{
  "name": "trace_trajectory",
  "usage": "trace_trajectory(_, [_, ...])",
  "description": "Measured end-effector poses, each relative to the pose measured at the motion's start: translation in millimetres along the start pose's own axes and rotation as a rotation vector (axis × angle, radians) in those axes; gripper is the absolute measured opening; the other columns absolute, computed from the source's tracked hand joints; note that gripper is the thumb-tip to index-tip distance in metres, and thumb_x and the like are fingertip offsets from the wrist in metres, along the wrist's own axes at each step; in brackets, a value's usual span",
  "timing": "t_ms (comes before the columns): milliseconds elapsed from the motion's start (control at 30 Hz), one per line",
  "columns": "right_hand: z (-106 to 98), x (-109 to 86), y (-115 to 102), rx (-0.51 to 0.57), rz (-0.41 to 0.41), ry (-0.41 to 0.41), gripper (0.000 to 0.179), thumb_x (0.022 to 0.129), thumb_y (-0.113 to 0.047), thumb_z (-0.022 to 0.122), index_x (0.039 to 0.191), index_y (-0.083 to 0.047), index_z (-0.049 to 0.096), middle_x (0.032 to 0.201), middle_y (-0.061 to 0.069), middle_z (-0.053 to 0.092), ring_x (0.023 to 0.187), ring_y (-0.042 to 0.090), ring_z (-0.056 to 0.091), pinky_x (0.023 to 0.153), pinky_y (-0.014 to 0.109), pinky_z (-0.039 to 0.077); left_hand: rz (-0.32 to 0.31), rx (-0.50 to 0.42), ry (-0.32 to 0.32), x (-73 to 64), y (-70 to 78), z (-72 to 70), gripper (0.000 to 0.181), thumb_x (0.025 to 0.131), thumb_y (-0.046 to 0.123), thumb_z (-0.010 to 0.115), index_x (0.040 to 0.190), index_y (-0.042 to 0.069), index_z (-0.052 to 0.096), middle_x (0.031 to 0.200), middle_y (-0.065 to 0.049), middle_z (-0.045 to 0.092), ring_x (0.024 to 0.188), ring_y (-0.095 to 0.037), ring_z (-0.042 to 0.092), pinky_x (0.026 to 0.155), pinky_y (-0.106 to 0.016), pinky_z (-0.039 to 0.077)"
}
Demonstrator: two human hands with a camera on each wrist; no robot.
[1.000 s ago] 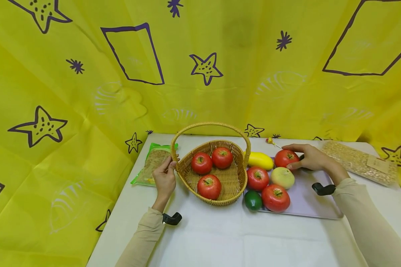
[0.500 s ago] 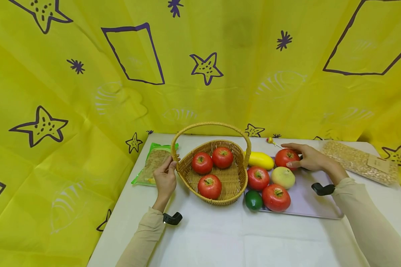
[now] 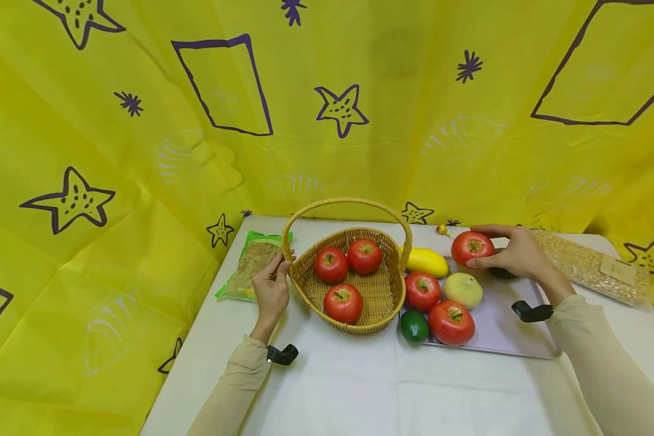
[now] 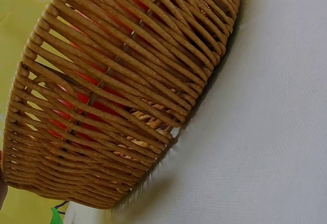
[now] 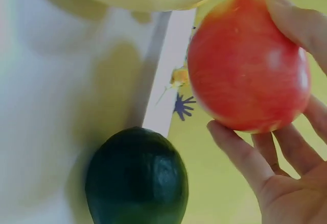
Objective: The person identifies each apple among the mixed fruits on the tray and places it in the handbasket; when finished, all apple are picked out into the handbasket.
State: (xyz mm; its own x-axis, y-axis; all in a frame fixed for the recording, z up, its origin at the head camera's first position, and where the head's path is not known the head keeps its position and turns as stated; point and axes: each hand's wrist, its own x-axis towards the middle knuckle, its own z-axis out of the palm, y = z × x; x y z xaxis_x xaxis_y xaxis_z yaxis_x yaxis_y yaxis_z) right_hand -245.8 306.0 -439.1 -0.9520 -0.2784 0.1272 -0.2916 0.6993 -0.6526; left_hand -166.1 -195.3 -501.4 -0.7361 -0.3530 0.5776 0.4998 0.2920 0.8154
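Observation:
My left hand [image 3: 272, 292] grips the wicker basket [image 3: 362, 330] at its left end, where the handle meets the rim. Three red apples lie inside, one of them the front apple [image 3: 343, 303]. The basket's woven side [image 4: 127, 71] fills much of the left wrist view, with red showing through the gaps. My right hand [image 3: 519, 254] holds another red apple [image 3: 472, 247] between thumb and fingers, over the back of the lilac tray [image 3: 515, 330]. In the right wrist view this apple [image 5: 245, 66] is off the tray, beside a dark green avocado-like fruit [image 5: 138, 178].
On the tray are two apples, including a front apple [image 3: 451, 323], a pale round fruit [image 3: 462, 290], a yellow fruit [image 3: 426, 261] and a green fruit [image 3: 414, 327]. A lollipop [image 3: 443, 231] lies behind. Bags of noodles [image 3: 253, 266] and oats [image 3: 583, 263] flank them.
My right hand has lifted the apple from the tray, raising it slightly. The left hand keeps its hold on the basket, which stays in place.

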Motion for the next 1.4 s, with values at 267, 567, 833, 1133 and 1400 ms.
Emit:
trace_trajectory(267, [-3,-9.1,-11,0.218,0.043,0.107,0.068,0.082,-0.015,0.094,0.143,-0.005,0.066,0.114,-0.038,0.063,0.099,-0.014,0.06,0.079,0.006,0.052,-0.005,-0.013,-0.008,0.4,0.8,-1.9,0.031,0.1,-0.007,0.066,0.13,-0.015,0.066,0.113,-0.033,0.075,0.104,0.003,0.072,0.09,-0.015,0.059])
trace_trajectory(567, [6,-19.7,-37,0.427,-0.026,0.13,0.068,0.081,0.007,0.087,0.145,0.001,0.063,0.12,-0.03,0.071,0.105,-0.007,0.07,0.081,0.012,0.059,0.011,-0.018,-0.007,-1.7,-0.2,-2.8,0.031,0.1,-0.007,0.066,0.13,-0.015,0.067,0.111,-0.032,0.075,0.103,0.007,0.071,0.089,-0.014,0.059])
trace_trajectory(833, [21,-24.3,-54,0.657,-0.214,0.058,0.069,0.076,0.026,0.079,0.141,0.011,0.061,0.129,-0.011,0.074,0.104,0.005,0.074,0.082,0.02,0.064,0.008,-0.011,-0.004,-2.5,1.0,-2.3,0.031,0.099,-0.009,0.066,0.13,-0.016,0.066,0.112,-0.033,0.075,0.104,0.004,0.071,0.09,-0.014,0.059])
trace_trajectory(1133, [42,-29.3,-69,0.676,-0.311,-0.073,0.071,0.073,0.026,0.081,0.139,0.016,0.059,0.134,-0.01,0.073,0.107,0.008,0.076,0.088,0.024,0.064,0.0,0.054,-0.001,-2.3,10.0,-1.8,0.031,0.1,-0.011,0.065,0.129,-0.02,0.063,0.109,-0.033,0.075,0.107,-0.029,0.078,0.09,-0.013,0.059])
trace_trajectory(1400, [59,-38.3,-85,0.693,-0.289,-0.169,0.069,0.074,0.021,0.084,0.139,0.015,0.061,0.13,-0.013,0.075,0.104,0.012,0.078,0.086,0.028,0.066,0.003,0.035,-0.002,-1.2,-0.3,-2.5,0.032,0.1,-0.007,0.067,0.131,-0.016,0.065,0.109,-0.032,0.075,0.105,-0.018,0.077,0.088,-0.013,0.059])
